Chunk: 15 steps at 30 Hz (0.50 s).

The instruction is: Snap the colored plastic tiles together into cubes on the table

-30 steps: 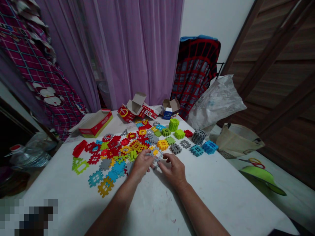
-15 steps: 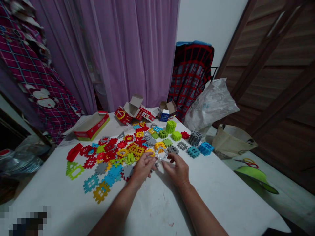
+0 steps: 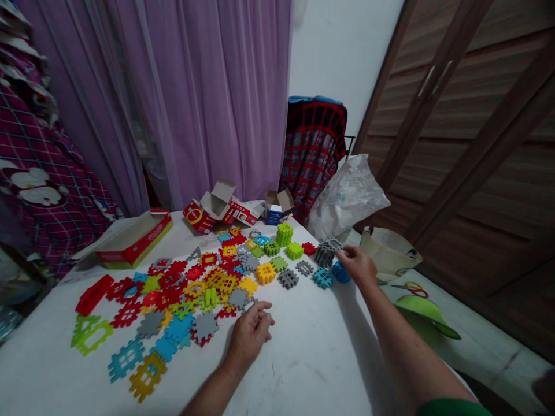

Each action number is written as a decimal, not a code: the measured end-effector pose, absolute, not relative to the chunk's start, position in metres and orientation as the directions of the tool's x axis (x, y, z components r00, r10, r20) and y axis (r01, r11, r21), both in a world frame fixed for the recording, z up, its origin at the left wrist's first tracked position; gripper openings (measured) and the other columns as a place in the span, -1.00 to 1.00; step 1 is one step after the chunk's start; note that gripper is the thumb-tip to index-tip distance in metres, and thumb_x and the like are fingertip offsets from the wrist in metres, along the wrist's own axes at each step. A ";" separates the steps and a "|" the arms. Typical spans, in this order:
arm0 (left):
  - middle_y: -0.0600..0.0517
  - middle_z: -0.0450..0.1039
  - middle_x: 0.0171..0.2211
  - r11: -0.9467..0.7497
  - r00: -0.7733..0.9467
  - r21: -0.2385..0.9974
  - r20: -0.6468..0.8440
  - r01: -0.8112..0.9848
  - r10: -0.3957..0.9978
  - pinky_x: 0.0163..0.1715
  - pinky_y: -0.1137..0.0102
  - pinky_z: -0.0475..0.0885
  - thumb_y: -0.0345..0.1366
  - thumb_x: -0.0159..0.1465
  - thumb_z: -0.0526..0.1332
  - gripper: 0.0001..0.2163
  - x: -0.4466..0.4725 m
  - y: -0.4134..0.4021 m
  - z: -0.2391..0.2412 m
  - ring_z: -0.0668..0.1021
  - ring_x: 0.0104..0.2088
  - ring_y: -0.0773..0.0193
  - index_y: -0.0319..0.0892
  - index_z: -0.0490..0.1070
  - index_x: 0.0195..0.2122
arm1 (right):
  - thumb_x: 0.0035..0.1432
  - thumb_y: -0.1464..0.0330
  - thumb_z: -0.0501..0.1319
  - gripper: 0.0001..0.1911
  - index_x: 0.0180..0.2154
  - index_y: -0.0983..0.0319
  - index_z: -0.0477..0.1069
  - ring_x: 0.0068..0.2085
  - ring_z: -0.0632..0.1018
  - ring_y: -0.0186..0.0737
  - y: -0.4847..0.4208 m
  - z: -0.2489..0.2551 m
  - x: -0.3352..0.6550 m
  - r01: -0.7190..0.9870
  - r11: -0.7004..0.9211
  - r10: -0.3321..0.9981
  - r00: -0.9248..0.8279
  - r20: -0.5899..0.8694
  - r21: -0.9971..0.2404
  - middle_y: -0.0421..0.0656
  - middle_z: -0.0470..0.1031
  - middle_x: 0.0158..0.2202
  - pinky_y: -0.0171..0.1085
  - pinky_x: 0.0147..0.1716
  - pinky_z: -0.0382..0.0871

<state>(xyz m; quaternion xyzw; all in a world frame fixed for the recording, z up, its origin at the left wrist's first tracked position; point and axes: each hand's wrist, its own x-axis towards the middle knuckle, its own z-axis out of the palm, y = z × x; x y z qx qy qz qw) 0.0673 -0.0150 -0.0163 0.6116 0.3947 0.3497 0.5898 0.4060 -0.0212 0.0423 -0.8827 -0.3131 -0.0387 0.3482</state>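
My right hand reaches to the far right of the table, its fingers pinched on a flat grey interlocking piece at the top of a stack of grey pieces. Just below that hand sit a blue stack and a teal stack. My left hand hovers low over the white table, fingers loosely bent and apart. Near its fingertips are a small grey piece and a grey gear-edged piece; whether it touches them I cannot tell. A yellow stack lies beyond.
Many red, yellow, blue, green and grey pieces spread over the left of the table. Open cardboard boxes and a red tray-like box stand at the back. A plastic bag, scissors and a green hat are beyond the right edge.
My hands, together at a grey piece before, are now apart. The right has moved right to the grey stack; the left has drawn nearer. The view has shifted right.
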 end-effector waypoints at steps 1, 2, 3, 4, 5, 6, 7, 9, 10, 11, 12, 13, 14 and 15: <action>0.05 0.48 -0.46 0.009 0.440 0.997 -0.039 0.072 0.897 -0.60 0.48 0.32 -0.03 0.12 0.21 -0.62 0.067 -0.015 -0.017 0.44 -0.62 0.41 -0.21 0.41 -0.17 | -0.02 -0.01 0.23 -0.52 -0.17 0.15 0.57 -0.22 0.57 -0.02 -0.019 0.042 0.406 0.591 -0.568 0.544 0.792 0.278 -0.572 -0.13 0.61 -0.29 -0.24 -0.37 0.28; 0.05 0.48 -0.47 0.011 0.439 0.997 -0.042 0.072 0.897 -0.60 0.48 0.32 -0.02 0.12 0.21 -0.62 0.067 -0.014 -0.018 0.44 -0.62 0.41 -0.21 0.41 -0.17 | -0.01 -0.01 0.22 -0.52 -0.16 0.15 0.57 -0.21 0.57 -0.02 -0.017 0.042 0.406 0.603 -0.571 0.559 0.783 0.274 -0.557 -0.13 0.61 -0.28 -0.24 -0.37 0.28; 0.05 0.48 -0.47 0.014 0.441 0.997 -0.043 0.071 0.897 -0.60 0.47 0.31 -0.01 0.11 0.21 -0.61 0.066 -0.014 -0.018 0.44 -0.63 0.40 -0.20 0.41 -0.18 | 0.00 -0.01 0.22 -0.52 -0.16 0.14 0.56 -0.21 0.57 -0.03 -0.016 0.041 0.405 0.615 -0.570 0.572 0.773 0.274 -0.545 -0.14 0.61 -0.27 -0.24 -0.37 0.29; 0.05 0.48 -0.48 0.015 0.444 0.997 -0.044 0.070 0.895 -0.60 0.47 0.31 -0.01 0.11 0.22 -0.61 0.066 -0.014 -0.018 0.44 -0.63 0.40 -0.20 0.41 -0.18 | 0.01 -0.01 0.21 -0.52 -0.15 0.14 0.56 -0.20 0.57 -0.03 -0.015 0.041 0.405 0.625 -0.568 0.582 0.765 0.277 -0.535 -0.14 0.61 -0.27 -0.24 -0.36 0.29; 0.05 0.48 -0.48 0.016 0.447 0.997 -0.045 0.070 0.893 -0.60 0.47 0.30 -0.01 0.11 0.22 -0.61 0.066 -0.014 -0.018 0.45 -0.62 0.39 -0.20 0.41 -0.18 | 0.01 -0.02 0.21 -0.52 -0.15 0.14 0.56 -0.20 0.57 -0.04 -0.014 0.041 0.405 0.634 -0.567 0.589 0.759 0.279 -0.527 -0.15 0.61 -0.26 -0.25 -0.36 0.30; 0.05 0.48 -0.48 0.017 0.449 0.997 -0.048 0.072 0.892 -0.60 0.48 0.30 -0.01 0.11 0.21 -0.61 0.066 -0.014 -0.017 0.45 -0.62 0.39 -0.20 0.41 -0.18 | 0.02 -0.02 0.21 -0.52 -0.14 0.14 0.55 -0.19 0.57 -0.04 -0.014 0.041 0.404 0.641 -0.568 0.595 0.753 0.280 -0.517 -0.15 0.61 -0.26 -0.25 -0.35 0.30; 0.05 0.48 -0.48 0.021 0.451 0.997 -0.053 0.076 0.891 -0.61 0.48 0.29 -0.01 0.11 0.21 -0.62 0.066 -0.014 -0.017 0.45 -0.62 0.39 -0.20 0.41 -0.19 | 0.03 -0.02 0.21 -0.51 -0.13 0.14 0.55 -0.18 0.57 -0.04 -0.013 0.042 0.404 0.645 -0.572 0.600 0.750 0.278 -0.507 -0.16 0.61 -0.25 -0.25 -0.34 0.31; 0.05 0.48 -0.47 0.033 0.455 0.996 -0.069 0.086 0.888 -0.63 0.50 0.26 -0.02 0.11 0.20 -0.62 0.067 -0.015 -0.016 0.45 -0.61 0.39 -0.20 0.41 -0.18 | 0.04 -0.03 0.20 -0.50 -0.11 0.14 0.54 -0.17 0.57 -0.04 -0.013 0.042 0.404 0.649 -0.585 0.610 0.747 0.263 -0.487 -0.16 0.61 -0.23 -0.24 -0.33 0.31; 0.05 0.47 -0.47 0.039 0.457 0.995 -0.076 0.090 0.886 -0.65 0.51 0.25 -0.02 0.11 0.20 -0.62 0.067 -0.015 -0.015 0.45 -0.61 0.39 -0.20 0.41 -0.18 | 0.05 -0.03 0.20 -0.50 -0.11 0.13 0.54 -0.17 0.57 -0.04 -0.012 0.043 0.404 0.648 -0.593 0.612 0.749 0.254 -0.478 -0.17 0.61 -0.23 -0.24 -0.33 0.31; 0.05 0.47 -0.47 0.043 0.458 0.995 -0.082 0.095 0.885 -0.66 0.51 0.23 -0.03 0.11 0.19 -0.63 0.067 -0.015 -0.015 0.45 -0.61 0.39 -0.20 0.41 -0.18 | 0.05 -0.03 0.19 -0.51 -0.10 0.12 0.54 -0.17 0.57 -0.04 -0.012 0.043 0.404 0.646 -0.602 0.613 0.750 0.247 -0.469 -0.17 0.60 -0.22 -0.25 -0.34 0.31; 0.05 0.47 -0.47 0.046 0.461 0.994 -0.086 0.099 0.883 -0.67 0.52 0.21 -0.03 0.11 0.19 -0.62 0.067 -0.015 -0.015 0.45 -0.61 0.39 -0.20 0.41 -0.18 | 0.06 -0.04 0.19 -0.51 -0.10 0.11 0.54 -0.17 0.57 -0.05 -0.012 0.043 0.404 0.645 -0.609 0.614 0.752 0.241 -0.461 -0.18 0.60 -0.22 -0.25 -0.34 0.31; 0.05 0.47 -0.46 0.047 0.463 0.993 -0.090 0.104 0.882 -0.68 0.53 0.19 -0.03 0.10 0.19 -0.62 0.067 -0.015 -0.015 0.45 -0.61 0.39 -0.20 0.41 -0.18 | 0.06 -0.04 0.19 -0.51 -0.10 0.11 0.54 -0.17 0.57 -0.05 -0.012 0.043 0.403 0.646 -0.613 0.615 0.752 0.238 -0.455 -0.18 0.60 -0.22 -0.25 -0.35 0.30; 0.05 0.47 -0.46 0.048 0.466 0.993 -0.093 0.108 0.880 -0.69 0.53 0.18 -0.03 0.10 0.18 -0.62 0.067 -0.014 -0.015 0.44 -0.61 0.39 -0.20 0.41 -0.18 | 0.06 -0.04 0.18 -0.51 -0.11 0.10 0.54 -0.17 0.57 -0.06 -0.012 0.043 0.403 0.649 -0.614 0.618 0.749 0.238 -0.449 -0.18 0.60 -0.22 -0.26 -0.36 0.30; 0.05 0.46 -0.46 0.049 0.468 0.993 -0.096 0.112 0.878 -0.70 0.54 0.17 -0.03 0.10 0.18 -0.62 0.067 -0.014 -0.016 0.44 -0.61 0.40 -0.20 0.41 -0.18 | 0.06 -0.04 0.18 -0.52 -0.12 0.10 0.55 -0.18 0.57 -0.06 -0.011 0.043 0.403 0.654 -0.613 0.622 0.746 0.240 -0.444 -0.18 0.60 -0.22 -0.26 -0.36 0.30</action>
